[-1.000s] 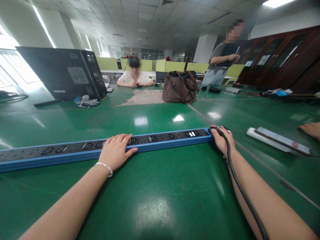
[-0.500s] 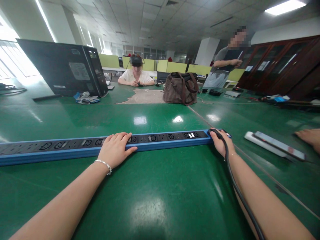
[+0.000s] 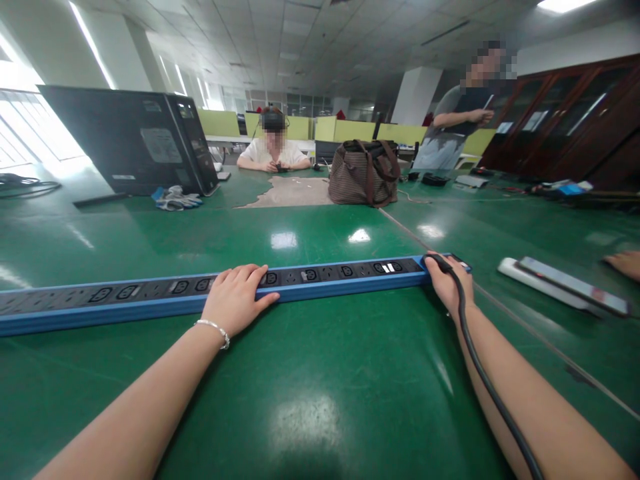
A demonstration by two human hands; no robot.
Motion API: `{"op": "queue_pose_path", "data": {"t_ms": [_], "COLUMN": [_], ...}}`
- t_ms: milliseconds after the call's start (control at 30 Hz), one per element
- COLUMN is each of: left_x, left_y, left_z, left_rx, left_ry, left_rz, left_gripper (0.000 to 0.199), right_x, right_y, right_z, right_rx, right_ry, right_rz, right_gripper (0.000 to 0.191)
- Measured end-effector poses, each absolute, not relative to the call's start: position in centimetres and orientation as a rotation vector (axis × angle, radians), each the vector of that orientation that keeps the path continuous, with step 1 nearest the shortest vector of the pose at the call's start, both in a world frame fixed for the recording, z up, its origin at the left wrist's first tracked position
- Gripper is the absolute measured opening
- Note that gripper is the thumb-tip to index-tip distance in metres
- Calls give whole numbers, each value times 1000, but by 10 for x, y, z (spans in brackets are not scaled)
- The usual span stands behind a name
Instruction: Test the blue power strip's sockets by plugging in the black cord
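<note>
A long blue power strip (image 3: 325,291) with a black row of sockets lies across the green table (image 3: 320,360). My left hand (image 3: 236,299), with a bracelet at the wrist, rests over the strip's middle, its fingers on top and its thumb along the near side. At the strip's right end my right hand (image 3: 453,285) is wrapped round that end, beside the black cable (image 3: 473,347). The cable leaves the strip's end and runs down over my right forearm. The undersides of both hands are hidden.
Behind stand a black computer case (image 3: 135,143), gloves (image 3: 176,199) and a brown bag (image 3: 363,173). To the right lie a white bar and a phone-like device (image 3: 573,285), near another person's hand (image 3: 625,264). One person sits opposite; another stands at back right.
The whole view has shifted slightly, so the table items appear a little further right. Both hands keep their places on the strip. The other person's hand at the right edge shows less.
</note>
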State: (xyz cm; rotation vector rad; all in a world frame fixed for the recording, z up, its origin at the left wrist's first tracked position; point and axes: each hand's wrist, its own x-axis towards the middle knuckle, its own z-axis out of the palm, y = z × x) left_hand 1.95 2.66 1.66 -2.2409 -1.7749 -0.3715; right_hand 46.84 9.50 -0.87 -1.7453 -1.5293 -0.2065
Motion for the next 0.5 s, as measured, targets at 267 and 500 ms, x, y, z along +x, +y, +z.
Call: {"op": "queue_pose_path", "data": {"t_ms": [267, 500], "left_x": [19, 19], "left_y": [27, 27], "left_z": [18, 18], "left_rx": [-2248, -2247], "left_ry": [-1797, -1788], "left_rz": [-373, -378], "left_gripper": [59, 60], "right_x": [465, 462], "right_y": [96, 95], "right_z": [-6, -1], "right_rx": [-1764, -1565], "right_ry": [-1471, -1326], "right_rz": [-222, -32], "right_gripper": [36, 29]}}
